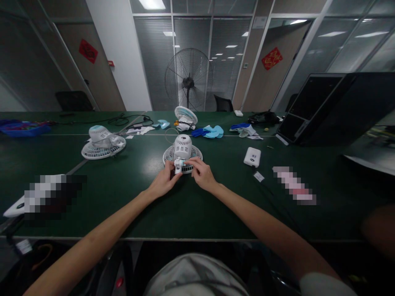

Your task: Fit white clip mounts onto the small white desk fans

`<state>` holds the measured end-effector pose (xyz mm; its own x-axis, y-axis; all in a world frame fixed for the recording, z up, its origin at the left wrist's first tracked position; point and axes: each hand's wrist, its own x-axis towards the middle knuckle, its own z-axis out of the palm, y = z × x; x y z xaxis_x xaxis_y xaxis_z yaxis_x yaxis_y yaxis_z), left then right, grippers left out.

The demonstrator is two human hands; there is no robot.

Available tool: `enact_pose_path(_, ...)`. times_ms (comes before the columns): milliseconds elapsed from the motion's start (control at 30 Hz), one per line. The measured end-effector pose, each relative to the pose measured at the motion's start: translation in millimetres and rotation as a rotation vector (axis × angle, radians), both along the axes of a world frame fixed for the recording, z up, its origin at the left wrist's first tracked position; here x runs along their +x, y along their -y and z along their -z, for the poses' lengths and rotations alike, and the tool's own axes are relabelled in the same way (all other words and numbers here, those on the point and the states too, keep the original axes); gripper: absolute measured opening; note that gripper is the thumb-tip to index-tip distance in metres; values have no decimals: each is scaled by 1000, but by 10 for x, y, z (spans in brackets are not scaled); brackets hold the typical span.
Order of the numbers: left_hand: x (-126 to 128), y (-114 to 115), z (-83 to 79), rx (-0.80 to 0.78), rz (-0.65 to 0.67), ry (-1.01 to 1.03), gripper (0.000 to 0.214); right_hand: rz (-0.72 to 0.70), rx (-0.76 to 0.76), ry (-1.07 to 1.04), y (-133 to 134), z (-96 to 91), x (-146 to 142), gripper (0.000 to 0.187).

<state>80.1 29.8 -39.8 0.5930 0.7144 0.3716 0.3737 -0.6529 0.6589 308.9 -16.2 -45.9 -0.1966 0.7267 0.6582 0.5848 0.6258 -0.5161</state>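
A dark green flat surface (216,205) spans the room. Beyond it at twelve o'clock, a tall black wire-caged pedestal fan (188,78) stands before grey slatted blinds (154,61) behind glass partitions. A white square pillar (120,53) rises at eleven o'clock, beside a brown panel bearing a red diamond-shaped paper (88,50). A black office chair (74,100) sits at ten o'clock. A bright rectangular ceiling light (152,4) glows overhead.

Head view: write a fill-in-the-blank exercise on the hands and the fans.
1. The left hand and right hand both grip a small white fan whose grille lies face ____ on the table.
2. The table top is dark ____.
3. The white box lies to the ____ of that fan.
Missing words: down; green; right.
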Motion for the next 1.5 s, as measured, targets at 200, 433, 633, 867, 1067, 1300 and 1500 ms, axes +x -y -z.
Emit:
enact_pose_path(200,-2,8,-7,-11,-5,-13,34,73,-28,10,-52,6,-2,50)
enact_pose_path(433,-4,0,-21,16,0,-15,32,-21,-3,31,-3,25,-4,46)
enact_pose_path(633,4,-1,-8,21,-20,-23,32,7,0,-33,-30,27,1,55)
enact_pose_path(867,0,9,-15,9,-23,-43,34,44,-33,-5,-69,42,5,46)
enact_pose_path(1067,2,18,-28,12,-11,-26,32,-43,-11,7,8,8,8,47)
enact_pose_path(1300,5,26,-40,25,-8,-25,32,17,-13,-15,-14,1,14,57)
enact_pose_path(1500,5,19,-37,-16,-17,-44,33,60,-57,1,-87,58,19,50)
